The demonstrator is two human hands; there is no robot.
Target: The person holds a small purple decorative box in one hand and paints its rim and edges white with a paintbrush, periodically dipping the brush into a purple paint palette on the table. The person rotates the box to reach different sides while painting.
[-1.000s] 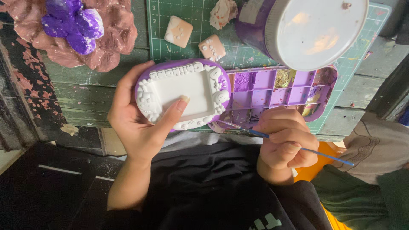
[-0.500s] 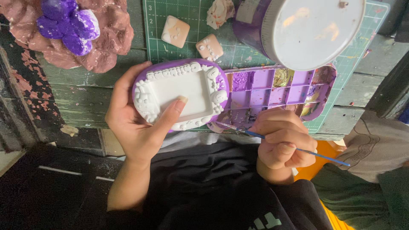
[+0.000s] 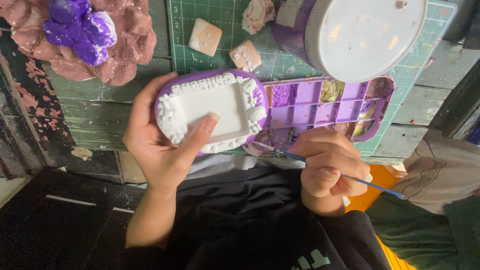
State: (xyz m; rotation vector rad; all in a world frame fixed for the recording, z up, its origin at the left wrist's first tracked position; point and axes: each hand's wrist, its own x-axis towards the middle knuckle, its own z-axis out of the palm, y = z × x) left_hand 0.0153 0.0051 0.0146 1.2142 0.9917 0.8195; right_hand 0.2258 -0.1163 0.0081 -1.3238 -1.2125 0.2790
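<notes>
Resting on a green cutting mat over the worn worktop: purple paint palette. Held above its near edge, white-and-purple plaque, left hand grip around it, thumb on its face. Right hand grip pinching a thin blue brush, tip by the plaque's rim.

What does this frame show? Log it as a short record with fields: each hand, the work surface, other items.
left hand: holds a white rectangular tray with a purple rim and raised white decoration, thumb pressed on its flat centre
right hand: closed grip on a thin blue paintbrush, bristle tip at the tray's lower right edge
surface: green cutting mat on worn green wooden boards
palette: purple, compartmented, beside the tray
other items: two small square tiles, large purple tub with white end, purple and pink clay piece
</notes>
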